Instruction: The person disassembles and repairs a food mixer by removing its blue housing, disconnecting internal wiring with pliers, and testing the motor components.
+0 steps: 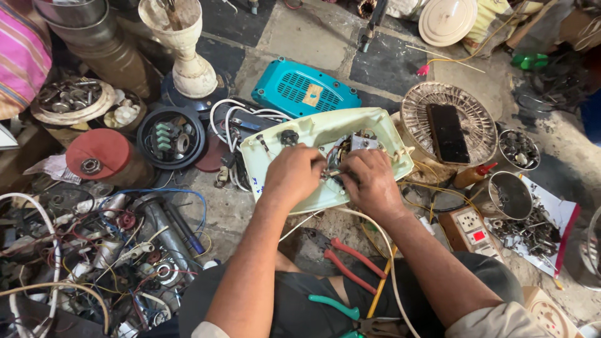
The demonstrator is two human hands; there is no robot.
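head view — pale green housing [325,134] — open, wires exposed

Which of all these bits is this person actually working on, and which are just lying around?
In hand:
pale green casing
wiring inside it
left hand, fingers pinching the wires
right hand, fingers at the same spot

Lying about:
teal cover
red-handled pliers
wire fan guard
white vase
tangle of wires and parts
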